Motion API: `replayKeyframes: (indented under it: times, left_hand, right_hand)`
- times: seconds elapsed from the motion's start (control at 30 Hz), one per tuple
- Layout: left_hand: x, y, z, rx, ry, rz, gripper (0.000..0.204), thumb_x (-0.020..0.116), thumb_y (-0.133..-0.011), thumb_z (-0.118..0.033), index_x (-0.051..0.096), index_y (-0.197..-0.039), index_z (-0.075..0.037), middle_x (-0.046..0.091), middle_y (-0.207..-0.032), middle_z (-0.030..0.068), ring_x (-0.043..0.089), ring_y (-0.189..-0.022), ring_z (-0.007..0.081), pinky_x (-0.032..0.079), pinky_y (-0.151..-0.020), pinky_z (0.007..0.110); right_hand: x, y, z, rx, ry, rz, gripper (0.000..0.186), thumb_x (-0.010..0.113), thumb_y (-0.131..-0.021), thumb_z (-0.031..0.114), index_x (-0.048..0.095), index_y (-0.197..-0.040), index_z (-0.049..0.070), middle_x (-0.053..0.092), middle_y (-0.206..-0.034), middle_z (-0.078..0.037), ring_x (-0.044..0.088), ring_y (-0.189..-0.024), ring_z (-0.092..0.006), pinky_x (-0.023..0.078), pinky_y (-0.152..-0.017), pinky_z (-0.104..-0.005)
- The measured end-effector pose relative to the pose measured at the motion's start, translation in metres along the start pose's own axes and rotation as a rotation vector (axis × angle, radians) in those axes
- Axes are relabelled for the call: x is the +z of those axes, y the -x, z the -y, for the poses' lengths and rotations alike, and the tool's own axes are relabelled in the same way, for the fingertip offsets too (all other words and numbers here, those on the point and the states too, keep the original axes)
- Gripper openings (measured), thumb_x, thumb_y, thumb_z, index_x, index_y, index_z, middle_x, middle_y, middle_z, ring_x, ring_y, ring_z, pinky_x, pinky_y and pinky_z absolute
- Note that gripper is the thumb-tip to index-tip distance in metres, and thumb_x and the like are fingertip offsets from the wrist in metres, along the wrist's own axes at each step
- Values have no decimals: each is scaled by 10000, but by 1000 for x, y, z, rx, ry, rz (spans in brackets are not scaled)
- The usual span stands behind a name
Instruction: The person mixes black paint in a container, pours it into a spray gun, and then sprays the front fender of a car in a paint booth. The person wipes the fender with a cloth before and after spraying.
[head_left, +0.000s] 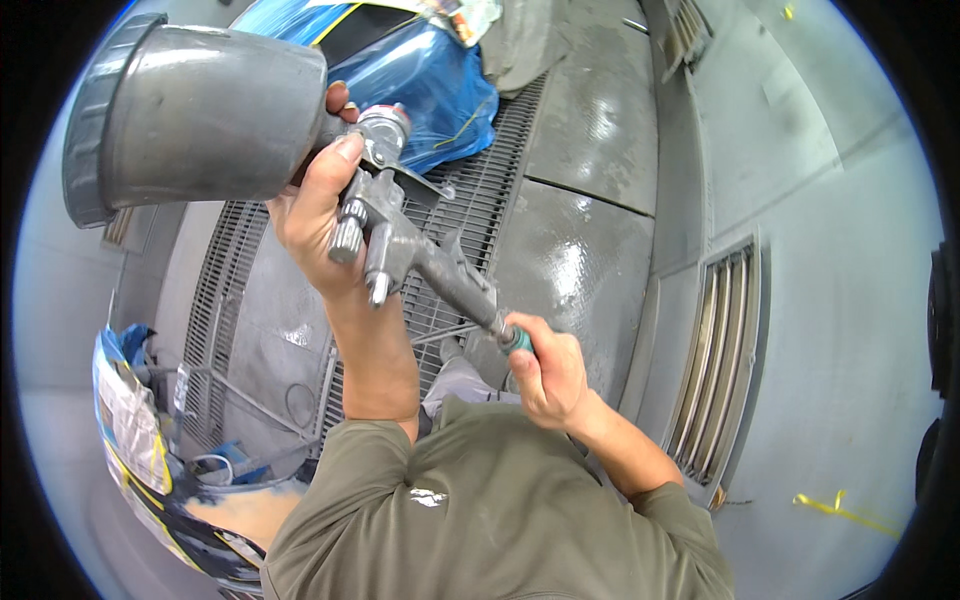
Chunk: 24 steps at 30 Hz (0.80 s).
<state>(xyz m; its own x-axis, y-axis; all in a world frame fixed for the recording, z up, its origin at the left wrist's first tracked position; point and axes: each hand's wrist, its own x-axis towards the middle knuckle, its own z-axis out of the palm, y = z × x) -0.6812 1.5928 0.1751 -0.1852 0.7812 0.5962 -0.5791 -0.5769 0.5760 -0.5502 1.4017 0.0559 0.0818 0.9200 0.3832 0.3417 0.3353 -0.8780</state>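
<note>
A grey spray gun (440, 275) is held up in front of me, tilted, with its large grey paint cup (215, 110) at the upper left. My left hand (318, 205) is closed around it where the cup meets the gun's head, the thumb pressed near the neck. At the lower end of the handle, my right hand (552, 375) grips a teal air fitting (518, 341) that meets the handle. The palm and fingers hide most of this fitting, and I cannot make out a hose.
Blue plastic sheeting (430, 100) covers something beyond the gun. A masked car panel (245, 505) with a tan patch rests on a metal stand at the lower left. Floor grating (500, 150) runs along grey floor plates. A vented wall (715, 350) stands at the right.
</note>
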Motion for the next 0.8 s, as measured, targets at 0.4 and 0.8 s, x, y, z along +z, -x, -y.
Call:
replayKeyframes:
  times: [0.4, 0.8]
  left_hand:
    - [-206, -37, 10, -235, -353, -315, 389, 781, -757, 57, 659, -1123, 3, 701, -1110, 85, 696, -916, 184, 557, -835, 347]
    - [-367, 31, -3, -380, -260, -722, 698, 785, -937, -40, 441, -1527, 102, 568, -1488, 276, 563, -1392, 308, 463, -1179, 399]
  right_hand:
    - [141, -149, -38, 153, 233, 563, 788, 703, -975, 240, 307, -1618, 16, 613, -1294, -276, 660, -1172, -390, 538, -977, -456]
    - [259, -274, -113, 438, -154, 839, 833, 591, -839, -27, 374, -1643, 1, 713, -1226, -77, 660, -1017, -113, 553, -855, -254]
